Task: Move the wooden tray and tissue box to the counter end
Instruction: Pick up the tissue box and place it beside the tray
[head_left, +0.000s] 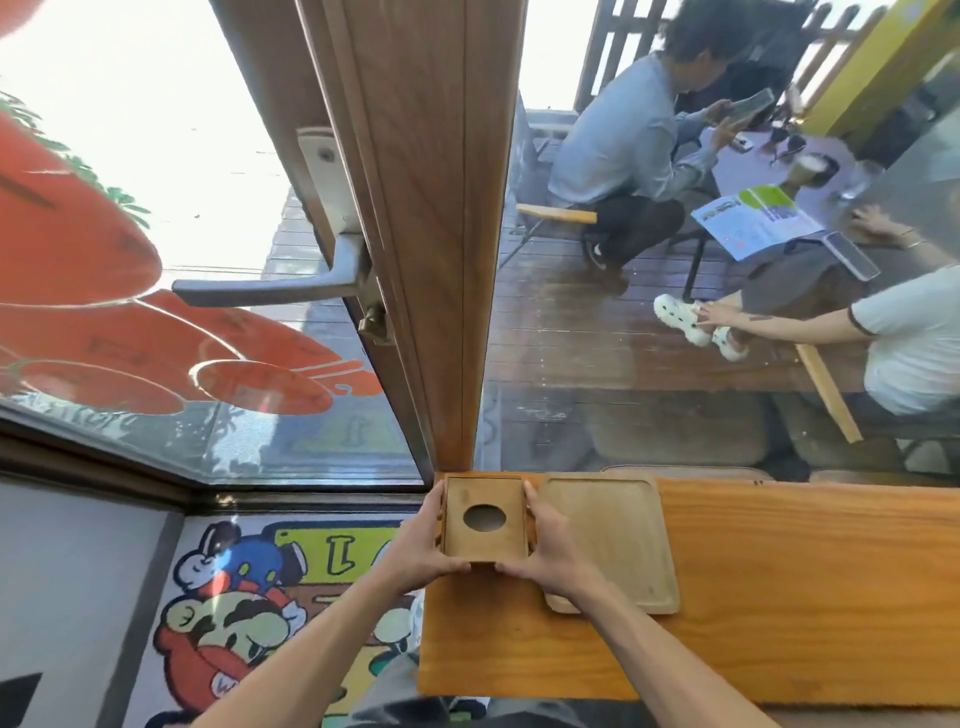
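1. Head view: the orange wooden bench (779, 597) fills the lower right of the frame. Its left end butts against the window post (441, 260) at centre, so there is no room left to go further that way; open surface lies to the right.
2. The wooden tray (618, 540) lies flat on the bench just right of centre, near the far edge and close beside the box, likely already placed at the end.
3. The tissue box (484, 517), wooden with a round hole on top, sits at the bench's far left corner, right below the post; whether it fully rests there or is slightly lifted is hard to tell.
4. The left hand (423, 551) and right hand (553, 556) clasp the box from opposite sides, fingers (531, 496) wrapped along its edges, probably to square it into the corner.
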